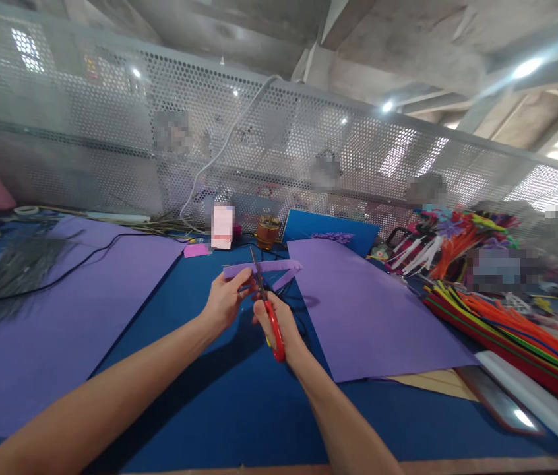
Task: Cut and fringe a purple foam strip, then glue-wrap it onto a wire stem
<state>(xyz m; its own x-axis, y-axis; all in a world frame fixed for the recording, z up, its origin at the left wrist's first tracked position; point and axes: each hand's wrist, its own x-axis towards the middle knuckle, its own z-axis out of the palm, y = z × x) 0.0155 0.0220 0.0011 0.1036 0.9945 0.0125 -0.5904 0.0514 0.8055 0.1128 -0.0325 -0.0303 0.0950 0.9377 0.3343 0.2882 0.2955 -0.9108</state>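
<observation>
A narrow purple strip (279, 265) is pinched between the thumb and fingers of my left hand (227, 298). Its right part has small cuts along the edge and folds back down to the left. My right hand (279, 320) holds scissors with red handles (275, 330), their dark blades pointing up and away from me across the strip, just right of my left fingertips. Both hands are above the blue table surface (200, 396), close together. Part of the scissors' handle is hidden by my right fingers.
Large purple sheets (372, 310) lie right and left, with dark thin stems (12, 270) and a black cable on the left one. A glass of amber liquid (268, 231) stands ahead. Colourful pipe cleaners (516, 330) lie right, before a perforated metal screen (269, 125).
</observation>
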